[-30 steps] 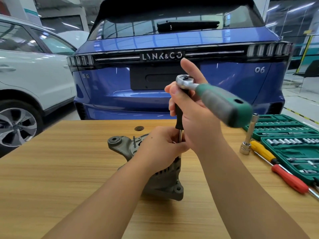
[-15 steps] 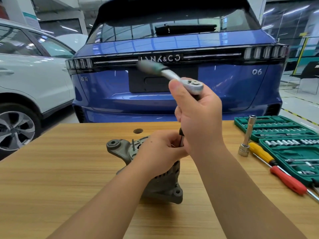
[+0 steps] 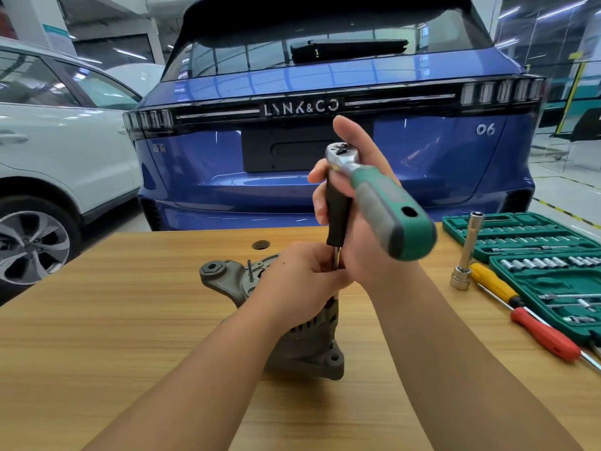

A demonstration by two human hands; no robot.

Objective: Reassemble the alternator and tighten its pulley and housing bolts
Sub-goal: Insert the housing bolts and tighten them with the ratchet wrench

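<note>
A grey alternator (image 3: 305, 349) stands on the wooden table (image 3: 130, 320), its mounting ear (image 3: 213, 270) pointing left. My left hand (image 3: 299, 281) lies curled over its top, fingers round the lower metal shaft of an upright extension bar (image 3: 338, 216) with a black grip. My right hand (image 3: 361, 222) grips that black bar just under the ratchet head. The ratchet (image 3: 383, 200), chrome head and green-grey handle, sits on top of the bar, its handle pointing right and toward me. The bolt under the bar is hidden by my hands.
An open green socket case (image 3: 536, 255) lies at the table's right edge. Beside it stand a long chrome socket (image 3: 466, 252) and a yellow-and-red screwdriver (image 3: 523, 314). A blue car (image 3: 325, 141) stands just behind the table, a white car (image 3: 48, 157) to the left.
The ratchet handle has swung from pointing away to the left back round to the right and toward me. My left hand and the alternator have stayed in place.
</note>
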